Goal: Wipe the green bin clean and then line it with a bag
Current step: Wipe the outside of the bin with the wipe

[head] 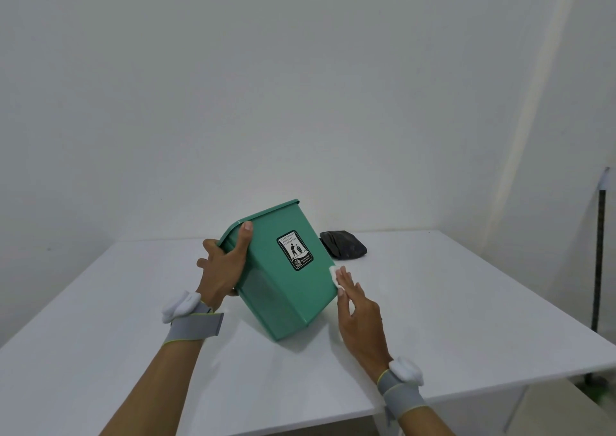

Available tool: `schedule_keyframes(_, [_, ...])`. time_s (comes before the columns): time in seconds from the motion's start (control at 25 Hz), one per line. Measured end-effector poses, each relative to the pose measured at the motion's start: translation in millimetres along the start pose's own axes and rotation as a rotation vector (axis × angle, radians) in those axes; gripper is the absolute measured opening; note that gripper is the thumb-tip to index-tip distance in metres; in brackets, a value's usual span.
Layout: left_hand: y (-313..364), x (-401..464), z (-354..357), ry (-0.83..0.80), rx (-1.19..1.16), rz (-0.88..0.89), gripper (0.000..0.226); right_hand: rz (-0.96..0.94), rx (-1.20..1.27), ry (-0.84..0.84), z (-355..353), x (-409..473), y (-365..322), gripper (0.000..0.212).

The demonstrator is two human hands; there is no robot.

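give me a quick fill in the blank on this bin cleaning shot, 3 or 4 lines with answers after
1. The green bin stands tilted on the white table, and the ____ hand grips its rim.
2. The right hand presses a white ____ against the bin's side with straight fingers.
3. The sticker on the bin is black and ____.
4. Behind the bin, a folded bag of ____ colour lies on the table.

Missing words: left; tissue; white; black
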State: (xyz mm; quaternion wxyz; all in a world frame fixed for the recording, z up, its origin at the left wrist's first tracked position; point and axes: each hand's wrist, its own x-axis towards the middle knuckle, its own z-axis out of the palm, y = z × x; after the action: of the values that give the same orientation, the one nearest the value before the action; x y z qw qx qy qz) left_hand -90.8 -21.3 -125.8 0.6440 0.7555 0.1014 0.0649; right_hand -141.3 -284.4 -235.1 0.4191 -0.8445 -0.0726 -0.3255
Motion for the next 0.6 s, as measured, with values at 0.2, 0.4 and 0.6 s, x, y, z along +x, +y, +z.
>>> schedule_keyframes(0.2, [0.2, -0.7, 2.3, 0.012, 0.009, 0.013, 0.11, -0.018, -0.026, -0.059, -1.0, -14.3, -8.9, 0.048])
schedule_keyframes(0.4, [-2.4, -0.6, 2.9, 0.021, 0.008, 0.007, 0.11, -0.24, -0.078, -0.132, 3.7, -49.0, -39.1, 0.052])
schedule_keyframes(0.6, [-0.6, 0.0, 3.3, 0.025, 0.005, -0.005, 0.107, -0.516, -0.265, -0.176, 6.0, -66.8, -57.2, 0.049])
